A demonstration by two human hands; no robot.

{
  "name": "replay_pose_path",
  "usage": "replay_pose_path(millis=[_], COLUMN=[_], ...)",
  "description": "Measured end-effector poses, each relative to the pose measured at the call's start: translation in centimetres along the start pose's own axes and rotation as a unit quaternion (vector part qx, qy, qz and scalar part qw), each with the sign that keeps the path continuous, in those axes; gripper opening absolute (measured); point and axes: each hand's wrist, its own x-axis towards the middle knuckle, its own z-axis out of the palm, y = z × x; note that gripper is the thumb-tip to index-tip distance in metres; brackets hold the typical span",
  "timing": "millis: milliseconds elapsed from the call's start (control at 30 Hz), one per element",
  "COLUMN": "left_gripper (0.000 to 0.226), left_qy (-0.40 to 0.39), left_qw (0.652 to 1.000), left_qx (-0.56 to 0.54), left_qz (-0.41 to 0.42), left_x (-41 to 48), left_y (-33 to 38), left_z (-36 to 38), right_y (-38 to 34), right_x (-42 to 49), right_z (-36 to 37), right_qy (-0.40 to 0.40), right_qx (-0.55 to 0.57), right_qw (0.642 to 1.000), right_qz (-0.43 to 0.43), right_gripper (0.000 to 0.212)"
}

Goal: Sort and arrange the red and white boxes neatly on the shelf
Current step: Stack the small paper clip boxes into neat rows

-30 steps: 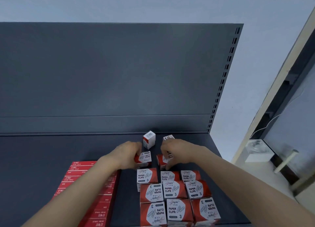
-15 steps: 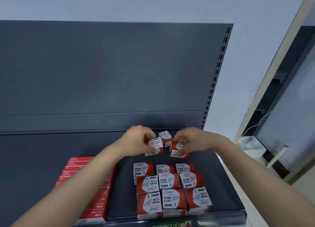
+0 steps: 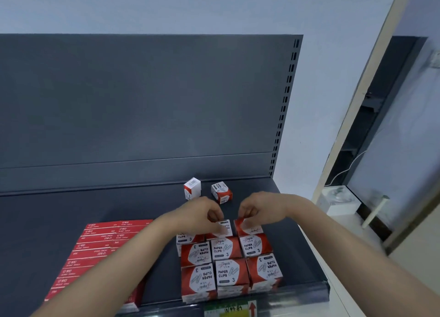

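Note:
Several red and white paper clip boxes (image 3: pixel 227 247) stand in a tight block at the front right of the dark shelf (image 3: pixel 95 207). My left hand (image 3: pixel 202 215) pinches one box (image 3: pixel 225 227) at the back of the block's top layer. Beside it, my right hand (image 3: pixel 256 208) pinches another box (image 3: pixel 247 226) at the back right of the block. Two loose boxes lie behind the hands: one upright (image 3: pixel 192 188), one tilted (image 3: pixel 221 192).
A stack of flat red boxes (image 3: pixel 102 252) lies at the left front of the shelf. The grey back panel (image 3: pixel 142 102) rises behind. A price strip (image 3: pixel 285 302) runs along the front lip. A white device (image 3: pixel 338 198) sits on the floor to the right.
Both hands came down and toward me with a box each, from above the loose boxes at the back to the rear of the block.

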Motion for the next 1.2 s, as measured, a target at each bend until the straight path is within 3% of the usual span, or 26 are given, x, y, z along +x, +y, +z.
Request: replay_pose_path(millis=[133,233,300,433,567,667,733,800,933,1067,1200], left_gripper=[0.027,0.030,0.035,0.048,0.057,0.060,0.051,0.039,0.026,0.004,0.043], left_qy=[0.156,0.264,0.285,0.221,0.180,0.170,0.178,0.182,0.157,0.134,0.064], left_qw=[0.988,0.959,0.945,0.943,0.935,0.931,0.934,0.938,0.934,0.932,0.911], left_qx=[0.019,0.073,0.097,0.122,0.140,0.145,0.119,0.065,-0.102,-0.230,-0.351], left_qz=[-0.002,-0.069,-0.129,-0.218,-0.270,-0.288,-0.286,-0.289,-0.303,-0.248,-0.207], left_x=[0.8,2.7,4.1,5.9,7.1,7.4,7.3,7.1,6.1,3.8,0.9], left_y=[-0.3,-1.5,-2.5,-3.6,-4.3,-4.5,-4.6,-4.7,-5.1,-5.9,-6.5], left_z=[-1.7,-3.6,-4.3,-4.1,-3.7,-3.6,-3.6,-3.8,-4.9,-4.9,-3.8], right_y=[-0.3,-0.3,-0.3,-0.6,-1.0,-1.3,-1.6,-1.6,-1.6,-1.7,-2.4], right_x=[1.0,3.7,5.9,9.1,10.7,11.1,11.2,11.2,10.6,9.4,7.9], right_z=[-0.9,-1.6,-1.6,-0.7,-0.2,0.0,0.0,0.0,-0.3,-1.1,-1.6], right_qy=[0.077,0.157,0.191,0.215,0.189,0.192,0.189,0.183,0.161,0.130,0.128], right_qx=[0.000,-0.006,-0.013,0.005,-0.007,-0.012,-0.009,0.002,0.040,0.121,0.166], right_qw=[0.997,0.987,0.979,0.968,0.970,0.968,0.969,0.970,0.971,0.972,0.971], right_qz=[0.011,0.043,0.076,0.127,0.152,0.160,0.160,0.160,0.172,0.154,0.117], right_gripper=[0.032,0.029,0.035,0.042,0.055,0.050,0.042,0.029,0.040,0.022,0.029])
